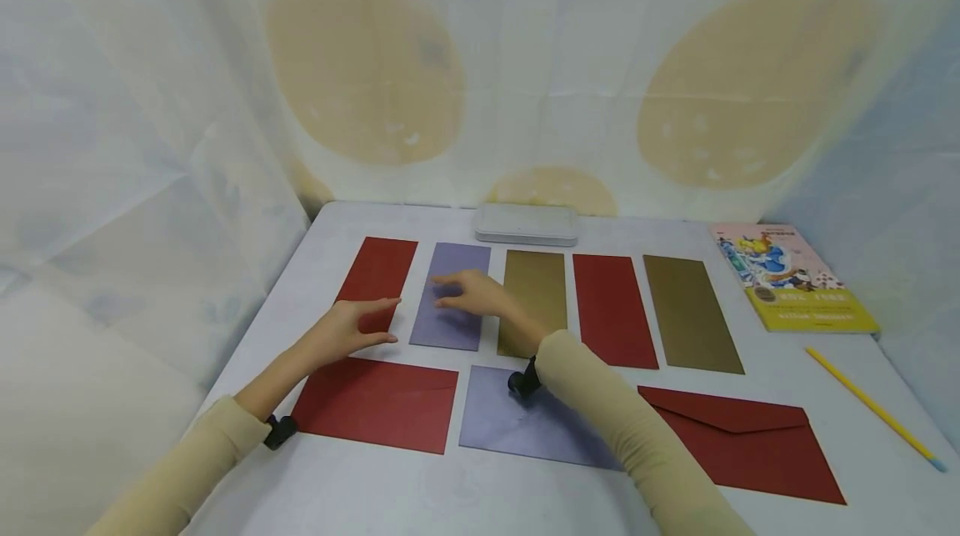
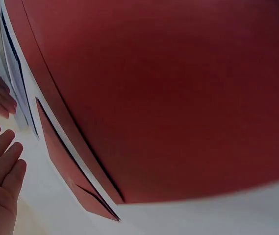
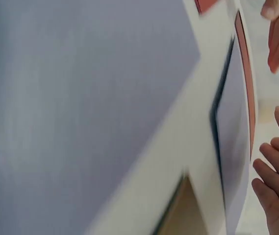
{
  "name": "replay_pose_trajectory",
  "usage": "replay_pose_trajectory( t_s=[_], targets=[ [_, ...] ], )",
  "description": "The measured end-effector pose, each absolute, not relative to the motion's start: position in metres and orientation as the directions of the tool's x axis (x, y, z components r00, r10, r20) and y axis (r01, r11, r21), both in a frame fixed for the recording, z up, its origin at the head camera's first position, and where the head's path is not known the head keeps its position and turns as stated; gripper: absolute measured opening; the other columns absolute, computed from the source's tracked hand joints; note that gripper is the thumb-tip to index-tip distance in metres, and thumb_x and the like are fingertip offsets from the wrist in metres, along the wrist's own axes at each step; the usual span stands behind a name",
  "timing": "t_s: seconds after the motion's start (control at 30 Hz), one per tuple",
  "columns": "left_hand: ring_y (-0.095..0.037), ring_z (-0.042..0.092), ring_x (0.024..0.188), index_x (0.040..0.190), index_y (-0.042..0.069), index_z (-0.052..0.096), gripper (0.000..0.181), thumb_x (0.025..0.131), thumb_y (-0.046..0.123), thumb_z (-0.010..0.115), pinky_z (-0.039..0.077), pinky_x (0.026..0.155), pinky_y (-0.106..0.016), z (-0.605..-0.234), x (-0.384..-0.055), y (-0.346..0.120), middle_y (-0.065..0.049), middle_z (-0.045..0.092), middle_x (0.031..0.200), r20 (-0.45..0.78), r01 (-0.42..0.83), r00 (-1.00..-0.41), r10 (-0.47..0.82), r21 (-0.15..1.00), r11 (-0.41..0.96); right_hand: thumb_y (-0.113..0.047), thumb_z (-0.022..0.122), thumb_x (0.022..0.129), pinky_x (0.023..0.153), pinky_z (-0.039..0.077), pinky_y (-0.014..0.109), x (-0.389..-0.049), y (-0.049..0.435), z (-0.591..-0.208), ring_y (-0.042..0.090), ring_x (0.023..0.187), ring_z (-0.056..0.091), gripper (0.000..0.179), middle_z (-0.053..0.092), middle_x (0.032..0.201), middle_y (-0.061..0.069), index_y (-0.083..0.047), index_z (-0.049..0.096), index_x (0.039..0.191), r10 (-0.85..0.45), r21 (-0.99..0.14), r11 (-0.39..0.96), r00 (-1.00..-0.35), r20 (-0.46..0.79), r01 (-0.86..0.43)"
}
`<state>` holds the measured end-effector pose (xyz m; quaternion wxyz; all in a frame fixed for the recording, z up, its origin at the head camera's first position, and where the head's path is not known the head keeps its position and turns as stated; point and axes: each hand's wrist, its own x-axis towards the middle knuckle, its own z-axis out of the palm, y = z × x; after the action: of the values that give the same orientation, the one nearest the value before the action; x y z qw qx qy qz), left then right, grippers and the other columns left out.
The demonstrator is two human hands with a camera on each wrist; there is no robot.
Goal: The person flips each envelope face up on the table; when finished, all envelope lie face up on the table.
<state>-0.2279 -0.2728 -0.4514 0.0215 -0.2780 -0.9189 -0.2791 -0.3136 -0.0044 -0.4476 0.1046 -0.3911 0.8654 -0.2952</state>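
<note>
Red envelope [image 1: 384, 265] lies flat at the back left; by its near end, the left hand [image 1: 351, 329] is spread, holding nothing. Next lies a purple envelope [image 1: 442, 329]; the right hand [image 1: 474, 293] is spread over it, holding nothing. I cannot tell if they touch. Then come a gold envelope [image 1: 538, 279], another red and another gold. Three more lie in front. Two rows look made; what is left, I cannot tell. Far right, the book [image 1: 791, 273] and pencil [image 1: 873, 407] show only from the head. Left wrist's view shows straight fingers [image 2: 6, 164] the head view hides.
</note>
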Motion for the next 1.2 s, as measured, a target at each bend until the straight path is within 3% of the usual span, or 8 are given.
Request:
replay_pose_trajectory(
  t_s=[0.3, 0.43, 0.53, 0.9, 1.2],
  targets=[
    [-0.022, 0.062, 0.105, 0.135, 0.002, 0.055, 0.073, 0.076, 0.033, 0.083, 0.05, 0.087, -0.036, -0.455, -0.243, -0.242, -0.012, 0.058, 0.132, 0.134, 0.588, -0.79, 0.598, 0.441, 0.677, -0.025, 0.07, 0.09, 0.069, 0.042, 0.026, -0.352, 0.023, -0.454, 0.018, 0.075, 0.052, 0.051, 0.065, 0.119, 0.016, 0.001, 0.057, 0.132, -0.663, -0.514, 0.623, -0.747, 0.054, -0.59],
    [-0.025, 0.056, 0.121, 0.135, 0.0, 0.055, 0.075, 0.074, 0.035, 0.084, 0.047, 0.095, -0.038, -0.457, -0.248, -0.232, -0.013, 0.058, 0.132, 0.111, 0.59, -0.792, 0.6, 0.394, 0.705, -0.025, 0.068, 0.091, 0.079, 0.047, 0.032, -0.365, 0.033, -0.455, 0.021, 0.083, 0.057, 0.052, 0.064, 0.12, 0.016, 0.002, 0.055, 0.134, -0.622, -0.483, 0.682, -0.783, 0.01, -0.549],
    [-0.025, 0.055, 0.122, 0.135, 0.0, 0.054, 0.079, 0.073, 0.041, 0.083, 0.046, 0.095, -0.037, -0.46, -0.249, -0.226, -0.015, 0.057, 0.133, 0.086, 0.581, -0.802, 0.591, 0.347, 0.737, -0.024, 0.069, 0.091, 0.085, 0.047, 0.035, -0.372, 0.039, -0.455, 0.023, 0.092, 0.058, 0.054, 0.062, 0.124, 0.018, 0.003, 0.053, 0.135, -0.588, -0.468, 0.715, -0.809, -0.004, -0.518],
    [-0.025, 0.057, 0.118, 0.134, -0.003, 0.054, 0.084, 0.073, 0.047, 0.081, 0.048, 0.093, -0.036, -0.465, -0.249, -0.217, -0.017, 0.057, 0.131, 0.09, 0.59, -0.798, 0.596, 0.32, 0.741, -0.022, 0.069, 0.091, 0.088, 0.045, 0.035, -0.377, 0.042, -0.456, 0.025, 0.097, 0.057, 0.056, 0.057, 0.132, 0.02, 0.003, 0.05, 0.138, -0.576, -0.455, 0.726, -0.818, 0.008, -0.516],
    [-0.019, 0.066, 0.101, 0.129, -0.001, 0.059, 0.071, 0.079, 0.047, 0.077, 0.053, 0.081, -0.032, -0.465, -0.248, -0.221, -0.015, 0.065, 0.12, 0.094, 0.641, -0.765, 0.637, 0.197, 0.742, -0.021, 0.067, 0.092, 0.095, 0.044, 0.036, -0.38, 0.039, -0.459, 0.026, 0.116, 0.055, 0.056, 0.051, 0.138, 0.019, 0.003, 0.048, 0.139, -0.587, -0.462, 0.717, -0.81, 0.006, -0.523]
  ],
)
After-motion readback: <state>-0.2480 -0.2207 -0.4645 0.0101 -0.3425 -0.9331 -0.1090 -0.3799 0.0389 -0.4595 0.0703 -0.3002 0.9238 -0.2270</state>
